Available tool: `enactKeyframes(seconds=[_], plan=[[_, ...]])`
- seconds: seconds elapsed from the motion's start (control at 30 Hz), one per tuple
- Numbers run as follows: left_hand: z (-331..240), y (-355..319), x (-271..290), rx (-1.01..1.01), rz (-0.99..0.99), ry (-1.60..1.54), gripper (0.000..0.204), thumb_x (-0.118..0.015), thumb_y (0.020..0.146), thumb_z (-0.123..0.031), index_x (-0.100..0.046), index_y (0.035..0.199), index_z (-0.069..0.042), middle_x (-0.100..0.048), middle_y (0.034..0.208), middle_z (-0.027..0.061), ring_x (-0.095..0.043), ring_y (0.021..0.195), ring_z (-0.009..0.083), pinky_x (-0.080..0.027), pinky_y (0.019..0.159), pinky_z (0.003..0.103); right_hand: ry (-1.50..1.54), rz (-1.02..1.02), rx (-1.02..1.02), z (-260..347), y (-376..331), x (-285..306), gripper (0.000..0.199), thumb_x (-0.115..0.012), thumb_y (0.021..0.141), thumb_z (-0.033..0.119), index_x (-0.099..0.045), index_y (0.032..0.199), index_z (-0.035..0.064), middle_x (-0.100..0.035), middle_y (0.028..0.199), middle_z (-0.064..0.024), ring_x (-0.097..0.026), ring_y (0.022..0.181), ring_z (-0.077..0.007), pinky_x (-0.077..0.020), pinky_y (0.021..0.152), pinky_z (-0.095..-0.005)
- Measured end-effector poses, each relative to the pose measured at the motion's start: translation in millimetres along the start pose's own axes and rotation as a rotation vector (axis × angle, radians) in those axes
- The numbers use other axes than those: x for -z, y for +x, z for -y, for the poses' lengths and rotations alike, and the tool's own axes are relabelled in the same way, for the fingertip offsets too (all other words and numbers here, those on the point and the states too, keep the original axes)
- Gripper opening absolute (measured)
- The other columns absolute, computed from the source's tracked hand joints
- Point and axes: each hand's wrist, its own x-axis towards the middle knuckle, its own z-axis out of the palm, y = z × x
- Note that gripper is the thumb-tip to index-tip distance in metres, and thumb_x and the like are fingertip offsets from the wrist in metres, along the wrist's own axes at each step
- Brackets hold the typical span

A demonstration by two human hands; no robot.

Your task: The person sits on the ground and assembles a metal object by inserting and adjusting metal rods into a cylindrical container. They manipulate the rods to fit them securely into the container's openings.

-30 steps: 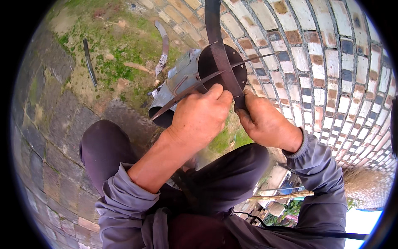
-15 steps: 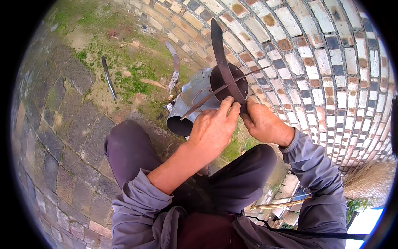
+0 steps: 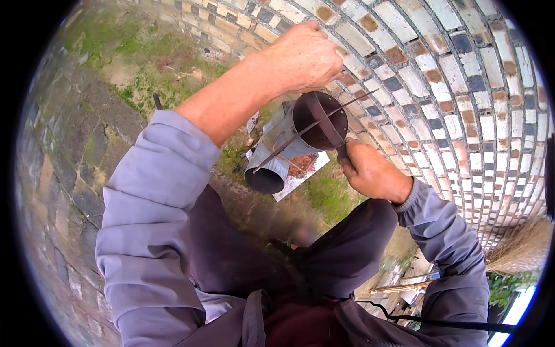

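A grey sheet-metal pipe piece (image 3: 276, 130) with two round mouths stands on the ground before me. A dark curved metal strip (image 3: 324, 120) crosses its upper mouth. My left hand (image 3: 306, 58) is closed around the strip's far end, near the brick wall, and hides that end. At the near end, my right hand (image 3: 373, 170) pinches the strip beside the rim, thumb and fingers together. A second, narrow pointed strip (image 3: 293, 139) lies crosswise over the mouth, touched by neither hand. The pipe's lower mouth (image 3: 266, 180) faces me.
A brick wall (image 3: 439, 87) rises close on the right. Under the pipe lies a pale flat sheet (image 3: 298, 186). Mossy ground and paving (image 3: 63, 168) spread left. The tip of a dark bar (image 3: 157, 101) shows beyond my left sleeve. A straw broom (image 3: 517, 248) is at right.
My left hand has moved from the strip's near end up to its far end, its forearm now covering ground at left. The right hand stays at the near end. The pipe has shifted slightly.
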Motion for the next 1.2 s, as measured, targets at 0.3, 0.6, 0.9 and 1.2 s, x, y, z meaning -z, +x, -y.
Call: enactKeyframes(seconds=[0.3, 0.6, 0.9, 1.2], plan=[[-6, 0, -14, 0.144, 0.194, -0.076, 0.043, -0.056, 0.093, -0.044, -0.075, 0.077, -0.009, -0.072, 0.076, 0.0154, -0.072, 0.077, 0.0302, -0.055, 0.072, 0.041, 0.05, -0.029, -0.028, -7, -2, -5, 0.02, -0.054, 0.091, 0.008, -0.047, 0.1, -0.0083, -0.057, 0.081, -0.0316, -0.056, 0.084, -0.0509, -0.0439, 0.072, -0.0529], [-17, -6, -24, 0.231, 0.169, -0.107, 0.052, -0.056, 0.093, -0.046, -0.072, 0.064, -0.007, -0.067, 0.063, 0.0166, -0.068, 0.061, 0.0333, -0.054, 0.059, 0.045, 0.06, -0.008, -0.019, -11, -8, 1, 0.018, -0.055, 0.091, 0.007, -0.047, 0.099, -0.0072, -0.058, 0.079, -0.0314, -0.057, 0.08, -0.0515, -0.0441, 0.068, -0.0538], [-30, 7, -33, 0.129, 0.036, -0.014, 0.049, -0.058, 0.092, -0.043, -0.071, 0.061, -0.007, -0.066, 0.059, 0.0131, -0.067, 0.055, 0.0288, -0.054, 0.054, 0.04, 0.114, -0.1, -0.041, -30, -24, -14, 0.02, -0.056, 0.091, 0.007, -0.048, 0.104, -0.0067, -0.059, 0.074, -0.0307, -0.058, 0.075, -0.0502, -0.045, 0.064, -0.0535], [-37, 14, -42, 0.045, -0.022, -0.042, 0.044, -0.061, 0.091, -0.039, -0.069, 0.058, -0.01, -0.064, 0.054, 0.0124, -0.065, 0.049, 0.0276, -0.053, 0.051, 0.039, 0.126, -0.182, -0.013, -40, -30, -24, 0.022, -0.056, 0.088, 0.005, -0.047, 0.102, -0.0097, -0.057, 0.063, -0.0295, -0.059, 0.064, -0.0491, -0.0467, 0.06, -0.0559]])
